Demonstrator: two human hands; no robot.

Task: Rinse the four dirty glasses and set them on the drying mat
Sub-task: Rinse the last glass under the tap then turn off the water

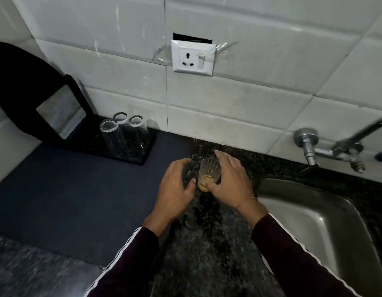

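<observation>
Ribbed glass (pixel 209 173), clear and fluted down its sides with a cloudy tan residue sitting in its bottom, is standing upright on the speckled black granite counter (pixel 207 243), just off the right edge of the dark blue drying mat (pixel 78 200). The right hand (pixel 230 181) is wrapping round it from the right, fingers curling over the far side and the thumb pressing the near wall low down, so the glass is sitting in the crook of that grip. The left hand (pixel 177 185) is lying flat with fingers loosely spread across the mat's edge, its thumb reaching toward the glass and ending just beside it; whether it is touching I cannot tell. Dark maroon sleeves with white stripes are covering both forearms. Three more ribbed glasses (pixel 121 133) are standing mouth up and close together on a glossy black tray (pixel 143 155) at the back of the mat, well apart from the hands. To the right a brushed stainless steel sink (pixel 314 221) is curving down into the counter, with a dull metal tap (pixel 335 151) jutting from the white tiled wall (pixel 250 93), where a white plastic socket (pixel 193 56) is hanging slightly askew.
</observation>
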